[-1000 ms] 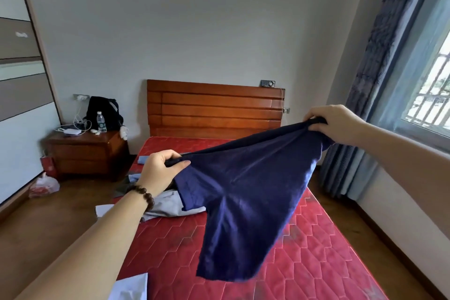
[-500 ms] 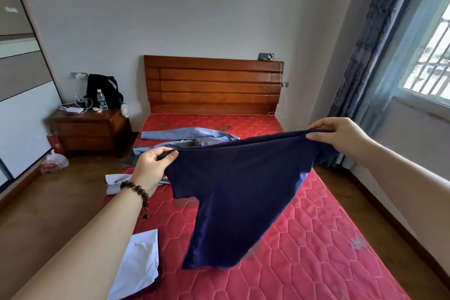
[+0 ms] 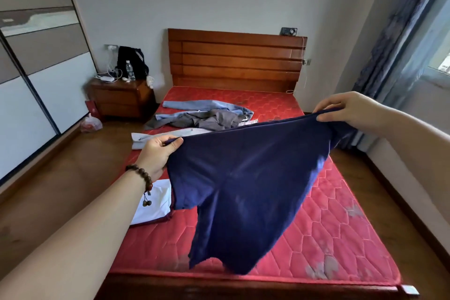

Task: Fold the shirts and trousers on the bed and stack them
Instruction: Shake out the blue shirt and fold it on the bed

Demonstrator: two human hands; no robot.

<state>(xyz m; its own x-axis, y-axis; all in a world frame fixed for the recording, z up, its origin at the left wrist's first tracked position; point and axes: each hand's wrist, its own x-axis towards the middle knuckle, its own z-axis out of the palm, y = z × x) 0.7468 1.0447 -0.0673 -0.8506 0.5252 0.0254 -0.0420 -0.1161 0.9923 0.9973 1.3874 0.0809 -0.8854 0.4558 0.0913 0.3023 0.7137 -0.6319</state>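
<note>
Okay, my left hand (image 3: pixel 158 156) pinches one end of the navy shirt (image 3: pixel 246 182), thumb on top, fingers curled under the hem; my right hand (image 3: pixel 350 109) grips the other end, fingers wrapped over the bunched edge; both hands are clamped on cloth and well apart, so the top edge runs taut between them; I hold it that way, I'd say, to shake it flat before folding. The shirt hangs below my hands in the air above the red mattress (image 3: pixel 341 226); its lower corner dangles near the foot of the bed, can't tell if it touches; a sleeve flap droops just under my left hand. Beaded bracelet (image 3: pixel 143 178) on my left wrist. Below my left wrist a white garment (image 3: pixel 153 204) lies flat at the bed's edge, maybe one already folded, not sure. Beyond my left hand, towards the headboard (image 3: pixel 236 58), a light garment (image 3: pixel 170 135) lies spread; past it a grey garment (image 3: pixel 209 119) and a blue denim piece (image 3: pixel 207 106) sit in a loose heap, unfolded, so most of the task looks left to do. Further out left of my left hand: nightstand (image 3: pixel 121 97) with a water bottle (image 3: pixel 130 73) and black bag (image 3: pixel 131 61); curtains (image 3: pixel 394 39) beyond my right hand. Next move probably needs the shirt lowered flat onto free mattress.
</note>
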